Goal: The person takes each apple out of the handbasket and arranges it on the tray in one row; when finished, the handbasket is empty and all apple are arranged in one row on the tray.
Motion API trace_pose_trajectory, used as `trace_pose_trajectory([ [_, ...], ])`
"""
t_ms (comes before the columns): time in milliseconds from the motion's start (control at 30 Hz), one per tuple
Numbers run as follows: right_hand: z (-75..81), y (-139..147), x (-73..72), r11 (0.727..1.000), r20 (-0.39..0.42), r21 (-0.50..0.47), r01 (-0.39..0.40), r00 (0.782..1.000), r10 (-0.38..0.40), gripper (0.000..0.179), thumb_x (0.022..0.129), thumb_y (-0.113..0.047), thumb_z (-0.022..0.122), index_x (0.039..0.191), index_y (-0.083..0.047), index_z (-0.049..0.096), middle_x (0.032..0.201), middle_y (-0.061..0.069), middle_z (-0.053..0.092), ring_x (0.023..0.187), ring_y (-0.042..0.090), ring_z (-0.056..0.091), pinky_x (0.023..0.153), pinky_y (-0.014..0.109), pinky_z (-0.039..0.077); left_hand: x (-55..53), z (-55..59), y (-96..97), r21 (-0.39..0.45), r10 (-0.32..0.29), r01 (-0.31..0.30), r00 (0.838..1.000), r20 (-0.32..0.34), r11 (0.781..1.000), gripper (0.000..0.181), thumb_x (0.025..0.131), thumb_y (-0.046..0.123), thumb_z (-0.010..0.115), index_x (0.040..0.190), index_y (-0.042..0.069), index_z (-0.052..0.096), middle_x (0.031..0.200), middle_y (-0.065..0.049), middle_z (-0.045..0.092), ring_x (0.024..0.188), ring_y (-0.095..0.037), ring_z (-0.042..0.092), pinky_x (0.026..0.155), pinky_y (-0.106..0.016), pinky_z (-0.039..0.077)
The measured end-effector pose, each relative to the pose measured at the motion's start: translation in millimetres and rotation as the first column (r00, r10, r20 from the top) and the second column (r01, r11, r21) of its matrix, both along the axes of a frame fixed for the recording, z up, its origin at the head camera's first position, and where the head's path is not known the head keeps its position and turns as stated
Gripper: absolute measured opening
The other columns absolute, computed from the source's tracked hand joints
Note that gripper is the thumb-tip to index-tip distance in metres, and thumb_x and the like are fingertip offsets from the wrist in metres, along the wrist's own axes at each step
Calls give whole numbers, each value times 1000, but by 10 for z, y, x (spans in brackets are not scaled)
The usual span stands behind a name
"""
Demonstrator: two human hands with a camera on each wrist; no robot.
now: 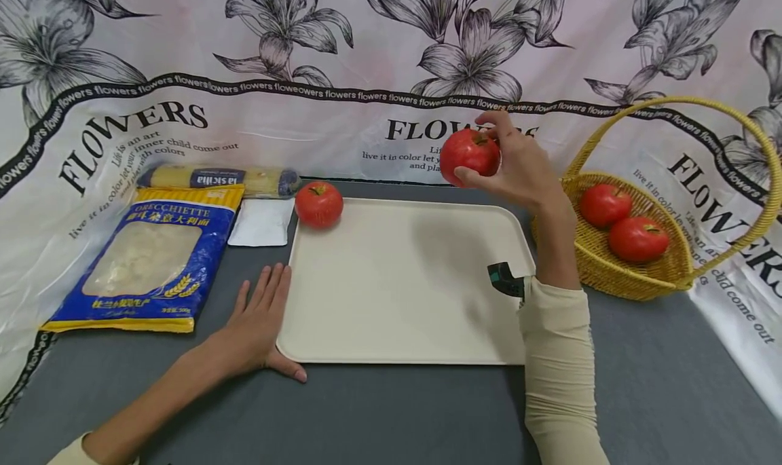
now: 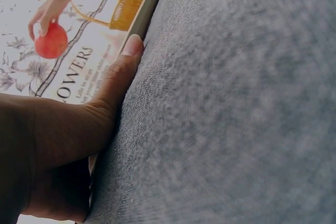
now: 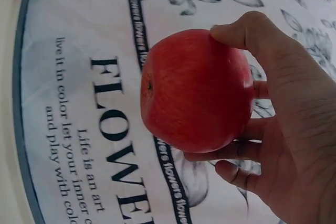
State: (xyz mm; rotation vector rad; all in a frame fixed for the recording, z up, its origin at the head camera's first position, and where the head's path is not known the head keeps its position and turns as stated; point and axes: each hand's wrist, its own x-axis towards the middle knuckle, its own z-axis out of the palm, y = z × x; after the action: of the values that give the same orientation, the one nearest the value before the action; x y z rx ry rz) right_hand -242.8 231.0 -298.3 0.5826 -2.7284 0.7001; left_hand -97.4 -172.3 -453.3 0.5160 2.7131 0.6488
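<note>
Head view is showing a round, glossy red apple (image 1: 469, 157) hanging in the air toward the far side of a rectangular, cream-coloured tray (image 1: 379, 288), and I am gripping it between the thumb and fingers of my right hand (image 1: 522, 165). A second red apple (image 1: 319, 205) is sitting at the tray's far left corner. My left hand (image 1: 259, 330) is lying palm down along the left edge, fingers straight, holding nothing. To the right, a farther red apple (image 1: 605, 205) and a nearer red apple (image 1: 638, 239) are resting inside a yellow woven basket (image 1: 617, 285). By my judgement, one apple is already out at the tray, one is in hand and two are remaining in the basket. Farther left, a blue-and-yellow plastic pasta bag (image 1: 146, 258) is lying beside a flat white packet (image 1: 261, 222).
</note>
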Motion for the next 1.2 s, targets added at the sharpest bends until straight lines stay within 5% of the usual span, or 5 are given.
trace_pose_trajectory([
  [200, -145, -253, -114, 994, 93, 106, -25, 996, 15, 75, 92, -45, 73, 150, -10, 41, 141, 25, 63, 126, 44, 62, 103, 61, 55, -1, -10, -25, -2, 6, -6, 1000, 1, 1000, 169, 51, 75, 92, 166, -1, -7, 173, -31, -8, 160, -54, -7, 123, -77, -7],
  [533, -470, -713, -240, 952, 181, 231, -201, 970, 161, 73, 91, -52, 73, 149, -18, 46, 143, 13, 64, 129, 35, 60, 103, 55, 56, -2, -24, -21, -9, -2, 2, 1000, -10, 1000, 168, 53, 76, 91, 166, -1, -7, 174, -30, -7, 160, -54, -6, 124, -77, -5],
  [800, -715, -900, -283, 915, 236, 252, -316, 937, 259, 69, 92, -40, 80, 147, -17, 45, 142, 12, 60, 128, 34, 59, 103, 51, 57, -3, 13, -18, -13, 3, -3, 1000, -8, 1000, 168, 52, 75, 92, 165, -2, -5, 173, -31, -6, 160, -55, -5, 123, -78, -4],
  [1000, -823, -933, -293, 914, 323, 230, -335, 912, 253, 61, 98, -27, 74, 150, -13, 46, 149, 18, 55, 134, 35, 55, 111, 50, 52, -9, 13, -8, -13, -8, 8, 1000, -10, 1000, 168, 52, 75, 92, 166, -2, -5, 174, -30, -7, 160, -54, -6, 123, -78, -5],
  [1200, -806, -899, -298, 919, 317, 233, -318, 918, 238, 52, 100, -16, 70, 148, -12, 50, 150, 19, 52, 137, 36, 55, 115, 52, 50, -17, 30, 1, -13, -11, 10, 1000, -4, 1000, 168, 52, 75, 92, 165, -2, -5, 174, -30, -8, 160, -54, -7, 123, -77, -6],
])
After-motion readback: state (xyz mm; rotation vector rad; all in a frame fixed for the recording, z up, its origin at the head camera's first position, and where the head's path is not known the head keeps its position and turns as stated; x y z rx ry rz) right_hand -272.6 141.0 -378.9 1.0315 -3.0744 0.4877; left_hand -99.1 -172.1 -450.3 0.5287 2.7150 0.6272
